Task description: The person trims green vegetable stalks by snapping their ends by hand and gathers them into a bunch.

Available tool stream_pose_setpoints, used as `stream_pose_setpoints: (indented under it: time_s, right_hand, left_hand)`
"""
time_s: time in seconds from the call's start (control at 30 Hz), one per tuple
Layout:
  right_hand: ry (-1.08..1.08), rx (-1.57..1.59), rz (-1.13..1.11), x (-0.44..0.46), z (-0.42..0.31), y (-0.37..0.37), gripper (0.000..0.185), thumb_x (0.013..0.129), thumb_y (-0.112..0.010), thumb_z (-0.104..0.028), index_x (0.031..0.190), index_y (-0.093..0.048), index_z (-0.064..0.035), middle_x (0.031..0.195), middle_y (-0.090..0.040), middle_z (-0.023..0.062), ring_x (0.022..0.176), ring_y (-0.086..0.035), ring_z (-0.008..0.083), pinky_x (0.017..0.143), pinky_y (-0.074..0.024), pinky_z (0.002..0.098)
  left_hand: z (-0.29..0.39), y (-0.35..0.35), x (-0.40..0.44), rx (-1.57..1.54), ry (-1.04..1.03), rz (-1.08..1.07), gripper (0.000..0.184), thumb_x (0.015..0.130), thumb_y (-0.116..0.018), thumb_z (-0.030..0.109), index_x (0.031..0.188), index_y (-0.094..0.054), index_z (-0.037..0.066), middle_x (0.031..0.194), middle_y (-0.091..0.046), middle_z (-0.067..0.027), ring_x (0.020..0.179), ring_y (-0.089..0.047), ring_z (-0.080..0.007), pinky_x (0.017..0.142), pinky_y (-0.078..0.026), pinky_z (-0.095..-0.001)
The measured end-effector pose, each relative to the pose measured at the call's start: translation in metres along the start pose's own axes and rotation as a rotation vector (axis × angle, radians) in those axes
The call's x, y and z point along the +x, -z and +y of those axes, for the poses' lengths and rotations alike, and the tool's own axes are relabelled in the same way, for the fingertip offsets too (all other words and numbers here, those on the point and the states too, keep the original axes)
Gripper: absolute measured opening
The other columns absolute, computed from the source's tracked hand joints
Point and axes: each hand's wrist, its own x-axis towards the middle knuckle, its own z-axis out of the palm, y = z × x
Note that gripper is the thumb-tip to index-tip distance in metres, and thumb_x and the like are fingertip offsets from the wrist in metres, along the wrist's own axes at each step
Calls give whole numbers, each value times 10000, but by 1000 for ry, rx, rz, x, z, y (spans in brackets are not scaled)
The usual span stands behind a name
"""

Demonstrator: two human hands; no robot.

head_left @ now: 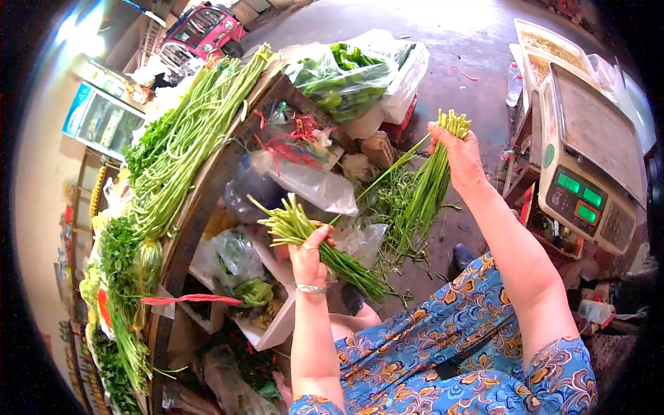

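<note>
My left hand point(311, 250) is closed around a bundle of green stalks point(353, 270), their pale cut ends pointing up and left and their green ends down and right. Higher up and to the right, my right hand point(458, 152) grips a second bundle of stalks point(430, 190) near its pale cut ends, and the green part hangs down. One long stalk sticks out from this bundle toward the lower left. Loose green trimmings point(398, 214) lie on the floor below and between the two hands.
A vegetable stand point(200, 200) with long beans point(207, 131) and leafy greens runs along the left. Bagged green peppers point(339, 83) are at the back. A scale point(588, 145) with lit green displays stands at the right. A white foam box point(277, 332) is below my left hand.
</note>
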Motion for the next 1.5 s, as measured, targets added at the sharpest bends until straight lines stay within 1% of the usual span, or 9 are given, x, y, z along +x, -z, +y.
stream_pose_setpoints:
  time_s: [0.2, 0.33, 0.43, 0.8, 0.87, 1.07, 1.27, 1.33, 1.5]
  right_hand:
    - [22, 30, 6, 5, -2, 4, 122, 817, -728, -166, 804, -637, -86, 706, -617, 0, 598, -561, 118, 575, -457, 281]
    - [-159, 142, -173, -10, -1, -12, 138, 814, -724, -134, 874, -622, -62, 789, -656, 35, 685, -631, 139, 633, -503, 283]
    - [-185, -25, -358, -22, 3, -21, 107, 798, -710, -81, 837, -613, -59, 760, -658, 51, 715, -638, 149, 684, -502, 292]
    - [-350, -130, -750, -55, 18, -46, 216, 802, -722, -89, 989, -633, -26, 786, -618, 6, 618, -553, 95, 567, -455, 240]
    - [-385, -57, -897, -58, 19, -47, 149, 788, -732, -102, 877, -640, -26, 690, -603, 3, 573, -542, 96, 541, -454, 251]
    - [-398, -162, -935, -62, 13, -48, 82, 809, -697, -87, 813, -638, -30, 666, -608, 15, 555, -549, 102, 524, -461, 265]
    - [-380, -114, -810, -59, 23, -47, 74, 775, -679, -94, 757, -632, -40, 655, -595, -10, 580, -535, 95, 542, -435, 262]
    - [-381, -98, -702, -54, 30, -45, 104, 778, -696, -129, 780, -636, -45, 664, -590, -7, 582, -530, 99, 541, -430, 260]
    - [-369, -114, -733, -55, 33, -43, 145, 790, -717, -163, 826, -642, -44, 690, -598, 3, 596, -536, 106, 537, -430, 273]
  left_hand:
    - [0, 17, 10, -2, -85, 144, 193, 768, -668, -8, 940, -588, 29, 794, -648, -103, 602, -590, -167, 570, -518, -316]
    - [1, 0, 0, 16, -23, -77, 228, 767, -651, -1, 984, -583, 22, 856, -644, -109, 623, -595, -175, 589, -528, -305]
    - [0, -17, -9, 45, 9, -217, 284, 759, -655, 7, 1033, -581, 20, 883, -640, -110, 662, -603, -180, 602, -529, -295]
    - [-7, -44, -28, 65, 88, -461, 344, 757, -610, 42, 1096, -575, -5, 959, -637, -109, 773, -597, -173, 689, -501, -294]
    - [-10, -49, -27, 160, 96, -541, 317, 746, -602, 17, 1064, -593, 8, 968, -632, -90, 790, -595, -164, 666, -498, -280]
    - [-7, -50, -31, 195, 135, -617, 350, 741, -592, -1, 1091, -590, 3, 973, -631, -82, 811, -598, -162, 655, -502, -276]
    - [-4, -49, -30, 66, 87, -437, 379, 761, -605, 29, 1137, -559, -2, 978, -644, -112, 786, -614, -185, 687, -517, -304]
    - [0, -49, -32, 7, 112, -380, 326, 779, -632, 55, 1094, -571, 0, 951, -651, -117, 751, -615, -190, 685, -515, -309]
    - [-5, -44, -27, 27, 65, -370, 237, 800, -670, 88, 1006, -591, 1, 875, -665, -115, 694, -606, -184, 654, -506, -296]
